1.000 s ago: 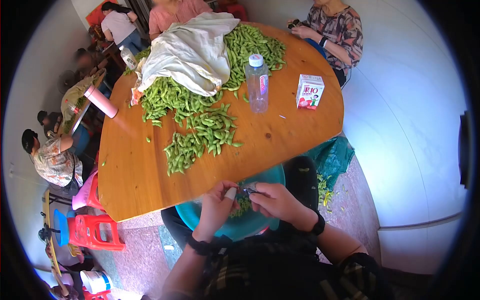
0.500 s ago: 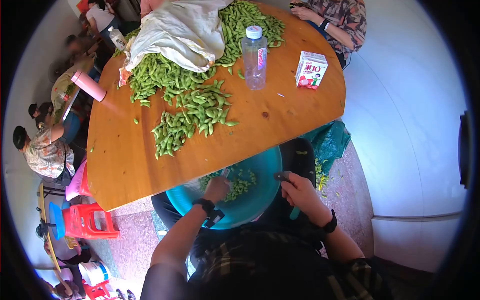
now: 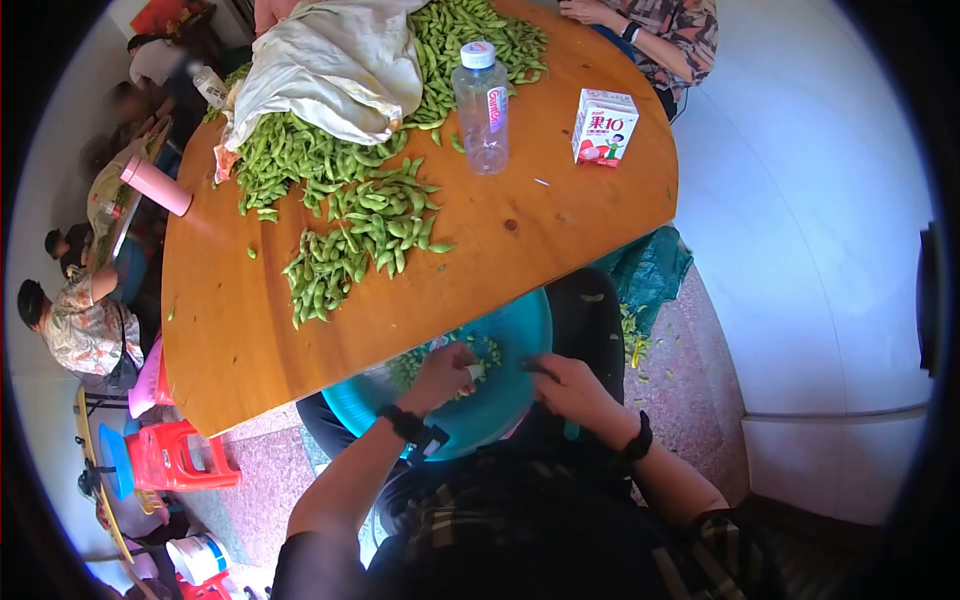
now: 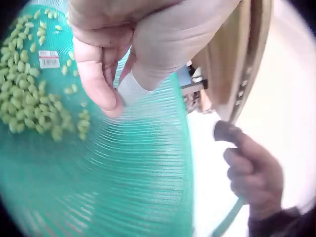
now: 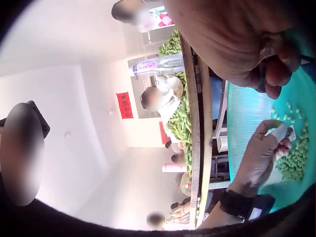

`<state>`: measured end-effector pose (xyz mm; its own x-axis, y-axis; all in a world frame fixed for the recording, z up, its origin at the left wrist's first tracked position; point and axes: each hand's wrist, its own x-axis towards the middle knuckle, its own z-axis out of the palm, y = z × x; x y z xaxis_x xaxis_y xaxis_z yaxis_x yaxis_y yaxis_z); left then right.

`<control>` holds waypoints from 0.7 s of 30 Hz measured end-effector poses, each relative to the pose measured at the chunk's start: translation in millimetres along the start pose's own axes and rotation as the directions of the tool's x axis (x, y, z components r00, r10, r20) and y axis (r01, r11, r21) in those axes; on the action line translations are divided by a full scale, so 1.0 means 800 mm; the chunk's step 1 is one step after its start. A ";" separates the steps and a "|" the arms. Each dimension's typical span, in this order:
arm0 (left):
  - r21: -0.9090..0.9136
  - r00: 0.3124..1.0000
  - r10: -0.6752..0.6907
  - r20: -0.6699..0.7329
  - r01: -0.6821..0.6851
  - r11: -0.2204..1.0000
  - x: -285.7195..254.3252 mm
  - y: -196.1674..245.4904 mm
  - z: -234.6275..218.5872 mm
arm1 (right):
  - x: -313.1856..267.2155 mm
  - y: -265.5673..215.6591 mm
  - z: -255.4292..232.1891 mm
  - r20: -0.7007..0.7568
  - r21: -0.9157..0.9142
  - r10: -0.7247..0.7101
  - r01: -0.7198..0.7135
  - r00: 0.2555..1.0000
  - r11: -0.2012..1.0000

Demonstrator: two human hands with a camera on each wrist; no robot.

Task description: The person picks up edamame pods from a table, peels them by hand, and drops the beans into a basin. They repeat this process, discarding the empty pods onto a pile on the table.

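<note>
A teal mesh basket (image 3: 520, 330) sits on the lap below the table edge, with shelled green beans (image 4: 22, 94) and a small white label (image 4: 49, 59) inside. My left hand (image 3: 440, 378) is over the basket with fingers curled. Its thumb, wrapped in white (image 4: 132, 91), meets the index fingertip, and nothing shows between them. To the right of the basket's rim, my right hand (image 3: 585, 395) grips a slim tool; its dark end (image 4: 224, 132) sticks out by the thumb and its teal handle (image 4: 228, 217) below the fist.
On the wooden table (image 3: 480, 250) lies a heap of green bean pods (image 3: 370, 225), partly under a pale cloth (image 3: 330, 70). A clear bottle (image 3: 483, 110), a drink carton (image 3: 605, 128) and a pink flask (image 3: 157, 187) stand there. A red stool (image 3: 180, 455) is at left.
My hands were together over the basket a second ago. They have parted: the left dipped among the beans and has lifted slightly, while the right moved to the right with the tool.
</note>
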<state>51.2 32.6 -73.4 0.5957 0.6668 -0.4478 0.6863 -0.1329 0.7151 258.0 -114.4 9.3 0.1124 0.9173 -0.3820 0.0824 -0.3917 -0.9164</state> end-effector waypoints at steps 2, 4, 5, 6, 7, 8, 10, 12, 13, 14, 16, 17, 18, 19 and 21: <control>-0.523 0.991 -0.050 0.122 0.107 0.845 -0.038 0.037 -0.013 | 0.011 -0.006 0.011 0.051 -0.018 0.004 -0.004 0.999 1.000; -0.597 0.996 -0.030 0.083 0.074 0.799 -0.059 0.042 -0.018 | 0.021 -0.014 0.024 0.097 -0.028 -0.115 0.118 0.989 0.993; -0.666 0.999 -0.009 0.049 0.039 0.745 -0.068 0.042 -0.021 | 0.025 -0.018 0.028 0.105 -0.027 -0.122 0.125 0.987 0.992; -0.665 0.999 -0.012 0.040 0.035 0.746 -0.075 0.043 -0.023 | 0.030 -0.023 0.032 0.154 -0.027 -0.090 0.096 0.984 0.995; -0.676 1.000 -0.023 0.007 0.022 0.737 -0.080 0.045 -0.025 | 0.032 -0.026 0.036 0.202 -0.031 -0.058 0.066 0.978 0.997; -0.687 0.999 -0.033 -0.025 0.007 0.727 -0.085 0.046 -0.027 | 0.036 -0.028 0.043 0.208 -0.035 -0.064 0.072 0.976 0.997; -0.681 0.998 -0.042 -0.050 -0.003 0.732 -0.094 0.049 -0.030 | 0.042 -0.028 0.058 0.178 -0.092 -0.318 0.337 0.931 0.937; -0.677 0.995 -0.055 -0.079 -0.013 0.736 -0.104 0.052 -0.030 | 0.043 -0.031 0.068 0.181 -0.166 -0.371 0.400 0.911 0.901; -0.564 0.987 -0.017 -0.157 -0.076 0.822 -0.107 0.054 -0.030 | 0.044 -0.033 0.072 0.179 -0.236 -0.425 0.458 0.887 0.857; -0.436 0.973 0.029 -0.228 -0.129 0.891 -0.110 0.056 -0.029 | 0.043 -0.035 0.075 0.187 -0.238 -0.429 0.464 0.884 0.853; -0.401 0.963 0.034 -0.268 -0.144 0.905 -0.112 0.053 -0.027 | 0.040 -0.040 0.081 0.152 -0.258 -0.468 0.492 0.870 0.831; -0.363 0.954 0.043 -0.297 -0.154 0.919 -0.112 0.050 -0.025 | 0.039 -0.043 0.082 0.156 -0.260 -0.471 0.496 0.868 0.828; -0.364 0.953 0.044 -0.300 -0.157 0.918 -0.111 0.047 -0.022 | 0.037 -0.045 0.082 0.139 -0.231 -0.468 0.488 0.873 0.842; -0.485 0.942 0.017 -0.335 -0.188 0.854 -0.110 0.042 -0.018 | 0.037 -0.046 0.082 0.121 -0.202 -0.464 0.479 0.878 0.854; -0.597 0.931 -0.011 -0.366 -0.225 0.770 -0.110 0.044 -0.021 | 0.038 -0.041 0.080 0.122 -0.193 -0.459 0.475 0.880 0.859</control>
<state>16.1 -19.0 0.4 0.3942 0.8902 -0.2285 0.1457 0.1850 0.9719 195.3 -69.1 20.2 -0.0595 0.9958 0.0702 0.3154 0.0854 -0.9451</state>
